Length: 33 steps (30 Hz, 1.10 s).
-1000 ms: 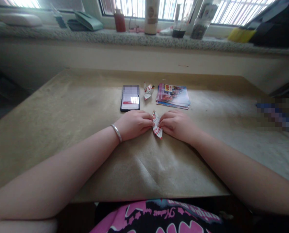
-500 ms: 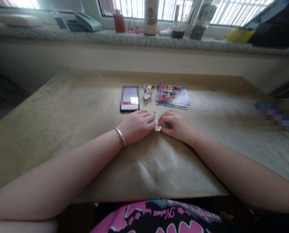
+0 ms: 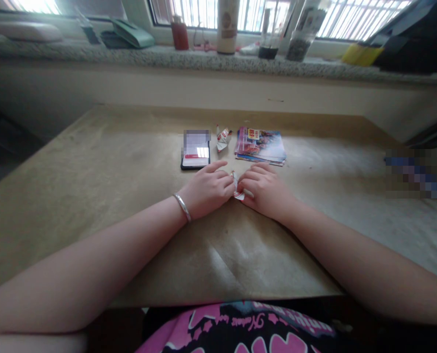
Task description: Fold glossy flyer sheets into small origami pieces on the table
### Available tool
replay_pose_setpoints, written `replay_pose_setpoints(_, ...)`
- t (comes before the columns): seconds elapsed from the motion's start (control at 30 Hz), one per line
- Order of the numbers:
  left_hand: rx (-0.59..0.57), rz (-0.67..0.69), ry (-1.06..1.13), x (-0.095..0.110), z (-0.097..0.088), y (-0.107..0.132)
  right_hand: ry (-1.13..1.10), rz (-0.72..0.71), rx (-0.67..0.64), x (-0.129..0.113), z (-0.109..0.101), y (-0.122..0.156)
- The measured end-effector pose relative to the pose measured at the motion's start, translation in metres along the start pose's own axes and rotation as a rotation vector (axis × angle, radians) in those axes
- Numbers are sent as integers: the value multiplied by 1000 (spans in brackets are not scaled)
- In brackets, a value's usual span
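Note:
Between my two hands is a small piece of folded paper (image 3: 239, 195), white with red print, partly covered by fingers. My left hand (image 3: 211, 189), with a silver bangle at its wrist, grips the paper's left side; its index finger is raised off it. From the right, my right hand (image 3: 265, 190) pinches the same paper with thumb and fingers. Just beyond lies another folded paper piece (image 3: 223, 139) in the same white and red, with pointed ends. It sits between a phone (image 3: 196, 156) with a lit screen and a stack of printed leaflets (image 3: 261, 145).
The table (image 3: 137, 147) has a tan cover and meets a wall at its far side. Above it, a stone windowsill (image 3: 145, 55) carries a red bottle (image 3: 180, 33), a tall pale bottle (image 3: 227, 29), clear containers and a yellow item (image 3: 361, 54). A blurred-out strip (image 3: 420, 176) lies at right.
My left index finger has lifted away from the paper. The right hand's fingers have shifted and curl further over it. The phone, leaflets and other folded piece stay put.

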<state>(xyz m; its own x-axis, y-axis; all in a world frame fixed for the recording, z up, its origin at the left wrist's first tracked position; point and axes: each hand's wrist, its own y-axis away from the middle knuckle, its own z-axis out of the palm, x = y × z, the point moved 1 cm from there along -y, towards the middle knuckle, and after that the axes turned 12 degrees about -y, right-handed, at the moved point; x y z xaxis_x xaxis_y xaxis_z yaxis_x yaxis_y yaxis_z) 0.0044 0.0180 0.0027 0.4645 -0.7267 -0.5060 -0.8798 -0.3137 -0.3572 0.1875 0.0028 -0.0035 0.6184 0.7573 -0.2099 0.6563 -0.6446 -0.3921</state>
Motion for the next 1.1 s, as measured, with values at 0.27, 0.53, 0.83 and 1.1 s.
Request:
replay_pose_setpoints(0.27,-14,-137,174,-3,6,7,-131,73,-13,4,4,0)
replay_pose_setpoints(0.53,-5,-175,69,4,-4,7,-2,-3,-26,-3,-1,-1)
replay_pose_setpoints(0.83,-30,-213,96,7,-3,7,60,8,-19,-5,-2,0)
replay_pose_setpoints(1.1,-127,-306,280,4,7,2,-170,152,9,8,10,0)
